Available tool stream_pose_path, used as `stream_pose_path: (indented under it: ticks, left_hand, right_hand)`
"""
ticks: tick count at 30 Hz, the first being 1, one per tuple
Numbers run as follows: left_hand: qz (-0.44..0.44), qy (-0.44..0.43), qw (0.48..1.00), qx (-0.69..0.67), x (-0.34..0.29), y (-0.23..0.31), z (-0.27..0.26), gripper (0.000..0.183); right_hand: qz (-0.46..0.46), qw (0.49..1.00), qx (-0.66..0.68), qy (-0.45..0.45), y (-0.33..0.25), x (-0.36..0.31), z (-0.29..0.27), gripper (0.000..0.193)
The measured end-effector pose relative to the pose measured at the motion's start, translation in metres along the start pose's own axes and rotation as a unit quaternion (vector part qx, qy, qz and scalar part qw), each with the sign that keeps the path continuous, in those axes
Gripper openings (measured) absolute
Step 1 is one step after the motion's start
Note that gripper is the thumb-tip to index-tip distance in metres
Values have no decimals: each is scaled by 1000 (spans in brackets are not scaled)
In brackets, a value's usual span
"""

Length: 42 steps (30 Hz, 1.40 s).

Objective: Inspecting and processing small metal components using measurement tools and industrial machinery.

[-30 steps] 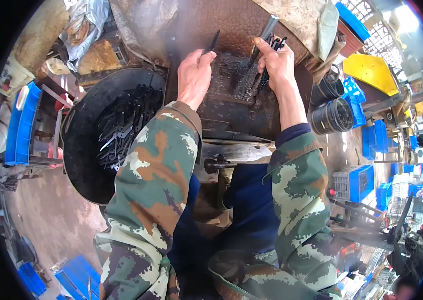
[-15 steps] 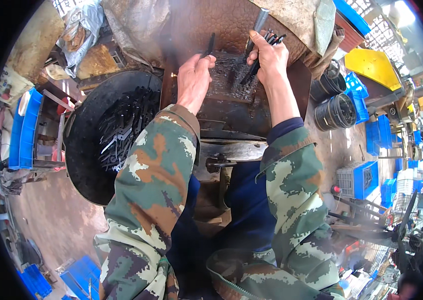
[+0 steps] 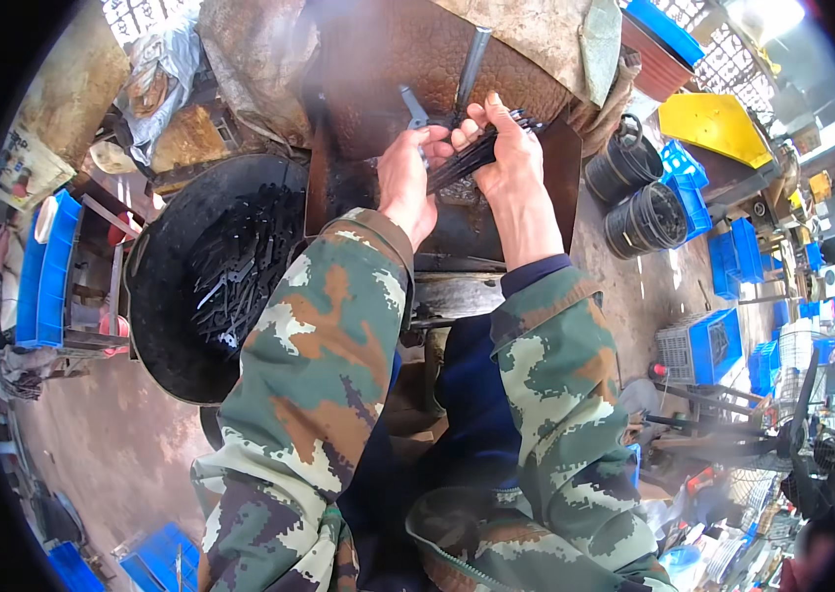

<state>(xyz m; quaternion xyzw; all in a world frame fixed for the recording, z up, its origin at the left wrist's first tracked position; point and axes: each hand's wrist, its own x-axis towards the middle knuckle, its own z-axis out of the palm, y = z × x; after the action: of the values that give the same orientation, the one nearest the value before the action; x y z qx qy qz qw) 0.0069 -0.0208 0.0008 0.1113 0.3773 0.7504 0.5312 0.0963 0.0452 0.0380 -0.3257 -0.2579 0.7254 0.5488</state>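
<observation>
Brown work surface (image 3: 557,187) below dark strips (image 3: 459,170) in the curled right hand (image 3: 514,160)

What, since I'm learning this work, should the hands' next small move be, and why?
Probably lay the thin piece alongside the bundle of dark strips: the piece juts from the left hand, the right hand holds the bundle, and both hands are close together.

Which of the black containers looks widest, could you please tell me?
The round tub beside the left sleeve, with dark strips piled inside; the two black buckets at the right look much narrower.
</observation>
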Motion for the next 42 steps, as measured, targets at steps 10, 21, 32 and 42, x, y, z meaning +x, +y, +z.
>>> stream_pose_path:
  ticks: [10,21,32,42]
  left_hand:
    - [-79,18,981,-179,13,-11,3,22]
    - [-60,-38,995,-70,-18,-1,23,27]
    - [133,-228,937,229,-46,49,32,36]
    - [108,-311,889,318,-35,35,19,30]
  right_hand:
    - [-91,994,-7,-58,0,-45,16,53]
    - [-170,983,-50,-37,1,-67,19,37]
    - [-19,926,-344,-154,-52,-96,-21,28]
    - [62,832,-494,-244,-54,-93,-21,28]
